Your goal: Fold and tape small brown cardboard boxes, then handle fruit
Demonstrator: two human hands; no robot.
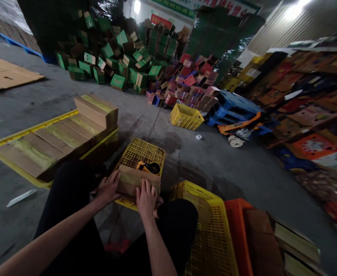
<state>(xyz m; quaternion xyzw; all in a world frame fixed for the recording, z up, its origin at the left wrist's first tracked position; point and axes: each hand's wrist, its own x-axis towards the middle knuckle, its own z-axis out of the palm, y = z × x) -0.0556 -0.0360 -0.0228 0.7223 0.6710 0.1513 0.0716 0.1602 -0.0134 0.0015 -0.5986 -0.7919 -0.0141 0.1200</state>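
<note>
A small brown cardboard box with a strip of tape along its top lies on an upturned yellow plastic crate in front of my knees. My left hand grips the box's left end, fingers curled round it. Over the near top edge of the box my right hand lies flat with fingers stretched out, pressing down. Just behind the box on the crate sits a tape dispenser, black and yellow.
A yellow pallet at left carries a row of taped brown boxes. A yellow crate and an orange crate stand at right, with flat cardboard beside them. Piles of green boxes, red boxes, a blue pallet lie beyond.
</note>
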